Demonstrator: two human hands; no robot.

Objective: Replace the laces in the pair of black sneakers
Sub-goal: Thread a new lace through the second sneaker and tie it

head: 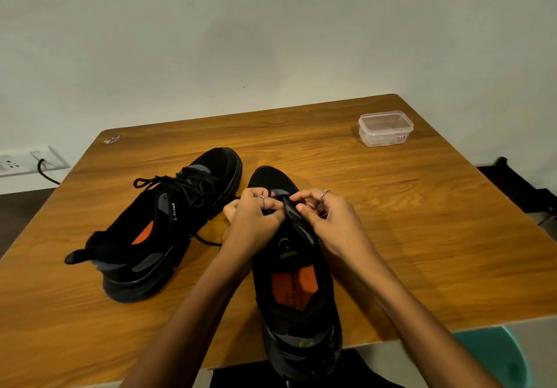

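— Wood-grain tabletop (391, 207) against a plain pale wall; clear plastic tub (385, 128) far right. Shoes?

— Near sneaker (297, 282) unlaced, heel overhanging the table edge. Left hand (253, 219) and right hand (328, 222) both curled at its lowest eyelets, pinching something dark; lace or tongue, cannot tell.

— Handling?

— Likely light: soft mesh, stiff sole. Far sneaker (156, 222) laced, its black lace (168, 185) limp. Best pinched by the tips.

Dim, warm indoor light falls softly from above. The brown wood-grain worktop (376, 194) shows a mild sheen in the middle of the frame. The two black sneakers lose detail in shadow. Wide-angle distortion bends the worktop edges; the lower corners blur.
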